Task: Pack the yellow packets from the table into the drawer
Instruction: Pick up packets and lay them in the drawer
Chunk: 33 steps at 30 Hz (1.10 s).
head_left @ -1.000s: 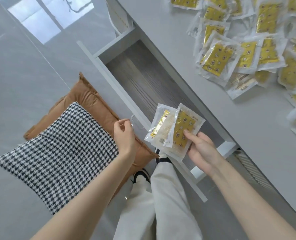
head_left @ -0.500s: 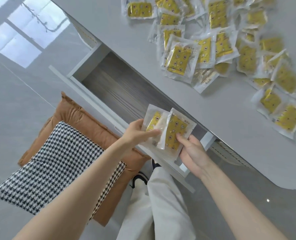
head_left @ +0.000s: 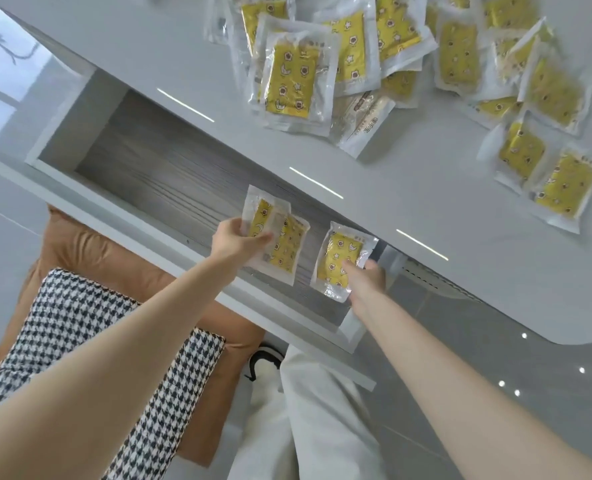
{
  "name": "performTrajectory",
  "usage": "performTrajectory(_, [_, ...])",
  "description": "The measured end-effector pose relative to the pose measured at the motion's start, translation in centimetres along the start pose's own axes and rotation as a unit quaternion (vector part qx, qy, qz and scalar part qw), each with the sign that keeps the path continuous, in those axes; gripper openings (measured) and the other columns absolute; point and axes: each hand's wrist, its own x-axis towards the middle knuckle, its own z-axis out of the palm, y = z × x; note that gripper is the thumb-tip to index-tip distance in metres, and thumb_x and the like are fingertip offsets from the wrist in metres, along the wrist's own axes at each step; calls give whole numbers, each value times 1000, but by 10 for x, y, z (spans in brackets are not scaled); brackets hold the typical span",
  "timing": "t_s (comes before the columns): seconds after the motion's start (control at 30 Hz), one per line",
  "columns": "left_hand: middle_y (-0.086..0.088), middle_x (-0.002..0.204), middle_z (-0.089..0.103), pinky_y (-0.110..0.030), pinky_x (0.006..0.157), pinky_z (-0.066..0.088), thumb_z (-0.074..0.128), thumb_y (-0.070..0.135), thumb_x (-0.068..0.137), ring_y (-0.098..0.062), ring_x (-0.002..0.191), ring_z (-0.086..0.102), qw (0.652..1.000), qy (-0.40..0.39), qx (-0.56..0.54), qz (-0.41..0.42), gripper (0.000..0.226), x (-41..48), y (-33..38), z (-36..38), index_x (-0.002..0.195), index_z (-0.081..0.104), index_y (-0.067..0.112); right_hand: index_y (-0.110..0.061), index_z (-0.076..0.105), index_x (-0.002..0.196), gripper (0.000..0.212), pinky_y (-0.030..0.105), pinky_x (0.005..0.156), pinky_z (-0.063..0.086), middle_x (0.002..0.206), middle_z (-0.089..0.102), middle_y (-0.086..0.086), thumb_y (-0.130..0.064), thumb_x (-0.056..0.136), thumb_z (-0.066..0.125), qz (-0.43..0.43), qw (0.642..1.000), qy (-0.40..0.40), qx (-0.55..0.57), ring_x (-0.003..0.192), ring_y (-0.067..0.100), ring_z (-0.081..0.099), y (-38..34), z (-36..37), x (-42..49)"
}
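The open drawer has a grey wood-grain bottom and white walls, pulled out from under the white table. My left hand pinches a small stack of yellow packets over the drawer's right part. My right hand holds a single yellow packet by its lower edge, over the drawer's right end. Whether either packet touches the drawer bottom I cannot tell. Several more yellow packets lie heaped on the table top.
A houndstooth cushion lies on a brown cushion on the floor left of the drawer. My white-trousered legs and a shoe stand below the drawer front. The table's rounded corner is at the right.
The bundle held by both hands has split: my left hand carried part of it left, my right hand kept one packet. Both hands now reach further over the drawer.
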Motion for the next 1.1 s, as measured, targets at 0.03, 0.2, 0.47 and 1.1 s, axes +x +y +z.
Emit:
performTrajectory(0.03, [-5,117,64,-33,82,54,76,22,78,-23,101,63,1000,0,-6,-7,47,5,0,4,120,59,10,-8,58,116,22,38,92,50,119,62,7,-14,95,55,-3,1000,8,-6,106,28,61,-1,2,8])
performTrajectory(0.2, [-6,127,59,-28,78,51,76,21,77,-21,98,61,999,-22,-18,-20,60,23,-2,21,130,52,9,-10,46,137,39,29,80,38,130,55,7,-20,99,47,-25,999,16,-43,97,19,49,-1,16,32])
performTrajectory(0.47, [-4,126,51,-20,64,45,64,14,86,-16,93,56,994,63,91,25,57,38,-12,43,136,36,11,-13,26,150,58,31,105,36,156,28,7,-13,97,48,-119,970,94,-190,140,22,32,17,17,33])
performTrajectory(1.1, [9,155,-28,-59,114,18,43,22,94,-45,140,-18,748,-102,613,234,81,37,-42,55,145,-14,49,-10,-12,152,77,41,120,-4,157,-26,10,-24,99,42,-316,777,-1,-544,145,32,-23,47,15,46])
